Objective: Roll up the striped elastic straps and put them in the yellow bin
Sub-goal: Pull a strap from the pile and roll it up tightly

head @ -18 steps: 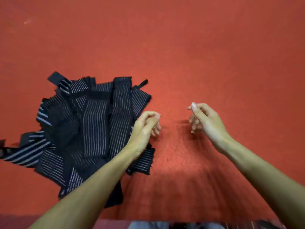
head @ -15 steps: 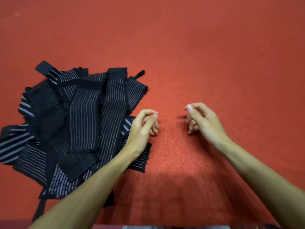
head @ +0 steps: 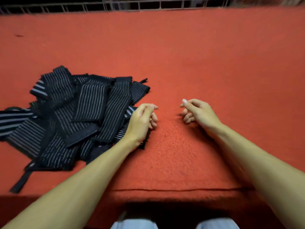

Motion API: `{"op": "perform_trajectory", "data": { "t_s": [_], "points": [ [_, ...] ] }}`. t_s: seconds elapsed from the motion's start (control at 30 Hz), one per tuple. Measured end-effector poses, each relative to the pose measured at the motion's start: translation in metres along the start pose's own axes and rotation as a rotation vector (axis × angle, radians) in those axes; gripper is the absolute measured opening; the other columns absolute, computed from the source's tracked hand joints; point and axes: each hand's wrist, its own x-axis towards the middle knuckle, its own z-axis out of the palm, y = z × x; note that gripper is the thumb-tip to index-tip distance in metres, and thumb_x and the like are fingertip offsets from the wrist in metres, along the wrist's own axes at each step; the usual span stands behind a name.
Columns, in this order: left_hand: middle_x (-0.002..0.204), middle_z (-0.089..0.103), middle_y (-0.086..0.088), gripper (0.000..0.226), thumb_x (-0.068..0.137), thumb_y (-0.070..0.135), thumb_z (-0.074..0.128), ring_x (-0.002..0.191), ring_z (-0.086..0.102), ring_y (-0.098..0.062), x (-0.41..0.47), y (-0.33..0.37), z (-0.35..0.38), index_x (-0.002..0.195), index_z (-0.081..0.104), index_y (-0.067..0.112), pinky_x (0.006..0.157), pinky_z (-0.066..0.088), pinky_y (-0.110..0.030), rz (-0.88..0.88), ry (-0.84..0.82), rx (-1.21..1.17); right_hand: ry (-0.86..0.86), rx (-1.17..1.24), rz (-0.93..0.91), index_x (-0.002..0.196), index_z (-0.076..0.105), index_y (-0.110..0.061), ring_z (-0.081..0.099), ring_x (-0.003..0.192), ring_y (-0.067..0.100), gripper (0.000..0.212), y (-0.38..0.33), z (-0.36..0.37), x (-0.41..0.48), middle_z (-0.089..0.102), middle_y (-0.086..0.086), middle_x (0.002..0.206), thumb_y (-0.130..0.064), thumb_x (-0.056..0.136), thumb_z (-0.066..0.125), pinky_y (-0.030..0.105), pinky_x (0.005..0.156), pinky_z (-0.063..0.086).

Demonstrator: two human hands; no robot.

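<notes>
2 hands, both empty: left hand point(head: 142, 119) hangs with fingers loosely curled at the right edge of the striped elastic straps point(head: 89, 103), gripping none of them; right hand point(head: 198, 113) hangs likewise slack over the bare red cloth surface point(head: 214, 63). Straps lie in 1 loose overlapping heap left of centre, flat and unrolled, probably so that each can be drawn onto the open patch between the hands for rolling. Yellow bin not in view. Metal railing point(head: 148, 4) along far edge. No brand, label or writing legible anywhere
</notes>
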Motion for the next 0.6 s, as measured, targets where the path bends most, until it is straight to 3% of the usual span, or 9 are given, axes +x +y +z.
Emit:
{"op": "perform_trajectory", "data": {
  "t_s": [0.13, 0.33, 0.43, 0.6],
  "points": [
    [0.072, 0.057, -0.004, 0.019, 0.1, 0.02, 0.045, 0.061, 0.056, -0.013, -0.038, 0.031, -0.031, 0.091, 0.061, 0.013, 0.057, 0.041, -0.027, -0.042, 0.022, 0.07, -0.04, 0.017, 0.043, 0.093, 0.062, -0.011, 0.052, 0.056, 0.015, 0.024, -0.032, 0.008, -0.036, 0.057, 0.004, 0.079, -0.031, 0.099, 0.051, 0.026, 0.049, 0.049],
    [0.079, 0.064, 0.006, 0.014, 0.095, 0.025, 0.056, 0.073, 0.06, -0.006, -0.083, 0.069, -0.093, 0.091, 0.068, 0.019, 0.072, 0.045, -0.022, -0.029, 0.096, 0.385, -0.212, 0.049, -0.014, 0.096, 0.062, -0.01, 0.054, 0.059, 0.015, 0.016, -0.081, 0.046, -0.08, 0.06, 0.006, 0.083, -0.024, 0.098, 0.056, 0.027, 0.052, 0.051],
    [0.097, 0.068, 0.004, 0.015, 0.095, 0.022, 0.056, 0.095, 0.061, -0.012, -0.089, 0.071, -0.12, 0.099, 0.069, 0.016, 0.085, 0.043, -0.024, -0.058, 0.235, 0.525, -0.307, 0.03, -0.03, 0.1, 0.061, -0.009, 0.056, 0.061, 0.014, 0.013, -0.095, 0.071, -0.086, 0.061, 0.007, 0.085, -0.02, 0.098, 0.055, 0.024, 0.052, 0.052],
    [0.116, 0.058, 0.0, 0.025, 0.097, 0.02, 0.048, 0.103, 0.052, -0.012, -0.076, 0.06, -0.15, 0.115, 0.064, 0.014, 0.086, 0.034, -0.022, -0.109, 0.36, 0.614, -0.368, 0.015, 0.009, 0.108, 0.059, -0.006, 0.058, 0.064, 0.013, 0.019, -0.103, 0.111, -0.069, 0.065, 0.008, 0.092, -0.022, 0.097, 0.058, 0.025, 0.055, 0.052]
  ]
}}
